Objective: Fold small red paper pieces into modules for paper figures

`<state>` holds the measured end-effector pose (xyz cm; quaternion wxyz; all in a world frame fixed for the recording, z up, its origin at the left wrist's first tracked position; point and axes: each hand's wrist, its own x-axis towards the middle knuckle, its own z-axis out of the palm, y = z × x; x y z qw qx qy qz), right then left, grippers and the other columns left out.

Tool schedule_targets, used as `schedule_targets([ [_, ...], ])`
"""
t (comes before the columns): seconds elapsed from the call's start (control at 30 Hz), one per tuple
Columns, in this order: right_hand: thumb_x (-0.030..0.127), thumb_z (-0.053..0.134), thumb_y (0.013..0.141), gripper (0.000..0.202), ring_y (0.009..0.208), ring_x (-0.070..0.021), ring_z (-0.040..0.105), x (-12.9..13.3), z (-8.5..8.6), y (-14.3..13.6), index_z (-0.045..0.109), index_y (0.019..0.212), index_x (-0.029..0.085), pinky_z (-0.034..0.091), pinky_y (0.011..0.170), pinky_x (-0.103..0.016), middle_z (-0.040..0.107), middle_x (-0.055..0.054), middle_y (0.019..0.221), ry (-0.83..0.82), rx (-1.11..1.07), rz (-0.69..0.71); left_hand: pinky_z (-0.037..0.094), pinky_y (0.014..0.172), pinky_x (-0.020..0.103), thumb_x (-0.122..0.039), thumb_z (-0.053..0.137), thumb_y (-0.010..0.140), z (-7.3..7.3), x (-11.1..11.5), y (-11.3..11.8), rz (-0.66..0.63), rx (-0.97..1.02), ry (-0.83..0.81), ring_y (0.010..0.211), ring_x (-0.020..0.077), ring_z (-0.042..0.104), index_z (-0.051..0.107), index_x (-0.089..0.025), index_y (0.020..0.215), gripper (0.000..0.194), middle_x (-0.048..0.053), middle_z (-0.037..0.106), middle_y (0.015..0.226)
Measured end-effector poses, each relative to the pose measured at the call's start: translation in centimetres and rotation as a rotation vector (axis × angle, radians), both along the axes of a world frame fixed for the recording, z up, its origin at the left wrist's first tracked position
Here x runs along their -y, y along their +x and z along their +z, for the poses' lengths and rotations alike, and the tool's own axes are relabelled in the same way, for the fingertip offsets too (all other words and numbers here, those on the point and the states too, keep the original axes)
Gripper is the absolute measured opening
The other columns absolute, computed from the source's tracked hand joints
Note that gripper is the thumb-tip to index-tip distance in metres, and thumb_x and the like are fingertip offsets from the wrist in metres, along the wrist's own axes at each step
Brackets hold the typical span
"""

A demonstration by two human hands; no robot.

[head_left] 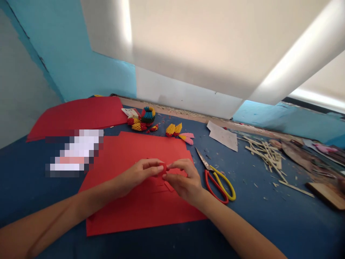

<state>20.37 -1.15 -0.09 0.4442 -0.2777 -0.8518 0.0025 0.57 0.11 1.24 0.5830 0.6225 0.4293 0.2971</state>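
Note:
Between my two hands is a small piece of red paper (163,168), held above large red sheets (121,216) on the blue table. My left hand (141,172) pinches it from the left, thumb on top. Thumb and forefinger of my right hand (185,180) close on its right edge. Below my right fingers lie a few small red paper strips (168,186), hard to make out against the red sheet. Scissors (215,180) with one red and one yellow handle rest just right of my right hand, blades slightly apart.
Folded-paper pieces (141,120) in red, yellow, blue and pink stand behind the sheets. More red sheets (78,113) lie at the back left, near a blurred-out patch (77,153). Rightward are white paper (223,136), thin sticks (265,153) and a wooden block (327,194).

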Motion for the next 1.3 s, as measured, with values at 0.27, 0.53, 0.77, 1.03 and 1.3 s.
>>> schedule_targets([
  [0.27, 0.024, 0.057, 0.087, 0.01, 0.092, -0.0159, 0.056, 0.0, 0.4, -0.1, 0.068, 0.086, 0.023, 0.045, 0.079, -0.031, 0.061, -0.005, 0.098, 0.023, 0.135, 0.055, 0.045, 0.065, 0.024, -0.036, 0.059, 0.08, 1.3, -0.5, -0.5, -0.078, -0.154, 0.208, 0.071, 0.0153, 0.061, 0.067, -0.016, 0.074, 0.022, 0.001, 0.066, 0.073],
  [0.53, 0.021, 0.055, 0.087, 0.011, 0.079, -0.0139, 0.056, -0.4, 0.3, 0.1, 0.066, 0.089, 0.02, 0.045, 0.071, -0.027, 0.059, -0.005, 0.087, -0.259, 0.188, 0.136, 0.042, 0.061, 0.022, -0.029, 0.055, 0.084, 1.4, 0.3, -0.3, -0.029, -0.312, 0.385, 0.066, 0.0131, 0.061, 0.068, -0.018, 0.076, 0.019, -0.001, 0.068, 0.072],
  [0.77, 0.019, 0.051, 0.088, 0.011, 0.072, -0.0126, 0.056, -0.4, 0.1, -0.3, 0.061, 0.089, 0.016, 0.045, 0.064, -0.023, 0.059, -0.005, 0.083, -0.509, 0.114, 0.082, 0.044, 0.063, 0.021, -0.023, 0.051, 0.085, 1.5, 0.4, -0.5, -0.073, -0.36, 0.536, 0.07, 0.0135, 0.065, 0.07, -0.019, 0.084, 0.019, 0.0, 0.072, 0.079],
  [1.03, 0.017, 0.047, 0.087, 0.009, 0.069, -0.014, 0.054, 0.2, 0.3, -0.8, 0.056, 0.083, 0.017, 0.041, 0.062, -0.025, 0.06, -0.005, 0.075, -0.445, 0.151, -0.017, 0.045, 0.06, 0.023, -0.017, 0.048, 0.083, 0.6, 0.8, -0.7, -0.048, -0.444, 0.797, 0.067, 0.0158, 0.067, 0.068, -0.017, 0.086, 0.021, 0.001, 0.073, 0.08],
  [1.3, 0.016, 0.046, 0.086, 0.01, 0.068, -0.0135, 0.055, 0.7, 0.6, -1.2, 0.055, 0.082, 0.017, 0.041, 0.059, -0.023, 0.059, -0.005, 0.075, -0.422, 0.138, -0.024, 0.045, 0.057, 0.023, -0.023, 0.051, 0.086, -0.2, 0.9, -0.8, -0.041, -0.434, 1.055, 0.066, 0.0152, 0.067, 0.065, -0.016, 0.084, 0.016, 0.002, 0.072, 0.078],
])
